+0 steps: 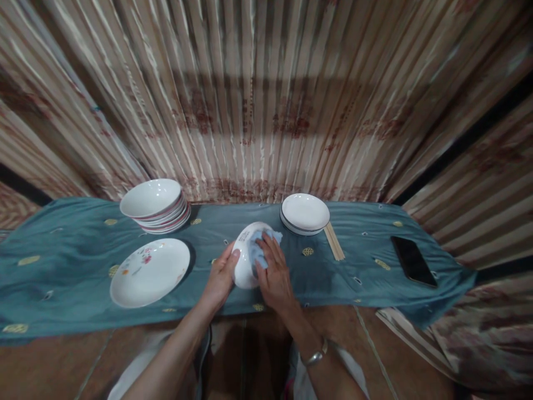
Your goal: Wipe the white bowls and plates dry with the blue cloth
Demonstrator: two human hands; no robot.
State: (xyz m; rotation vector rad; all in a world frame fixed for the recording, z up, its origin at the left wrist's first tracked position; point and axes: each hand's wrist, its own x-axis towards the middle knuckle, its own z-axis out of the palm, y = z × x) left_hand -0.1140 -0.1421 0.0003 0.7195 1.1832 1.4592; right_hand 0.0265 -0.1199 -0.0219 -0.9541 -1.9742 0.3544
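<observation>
From the head view, the fingers of the left hand (220, 278) are closed on the left edge of a small white dish (241, 258), the thumb lying over its surface. The fingers of the right hand (275, 278) are bent over a crumpled blue cloth (257, 253), holding it against the dish's right side. So the dish sits between the two hands, tilted, with dark printed marks just above the left thumb; whether its lower edge touches the table I can't tell from here. A silver bracelet (315, 357) circles the right wrist.

To the left of the left fingers, well apart, lies a large white plate (145, 278) with a scatter of flowers. Beyond that plate, farther from the fingers, rises a stack of white bowls (152, 200) with reddish rims. Past the right fingertips, to the right and farther back, stands a stack of small plates (306, 212), and just beside it some pale chopsticks (334, 241) point back toward the person. Farthest right of the fingers rests a dark phone (413, 261). Under it all spreads a teal tablecloth (366, 250) with yellow motifs, and beyond the hands hangs a pleated, patterned curtain (258, 83).
</observation>
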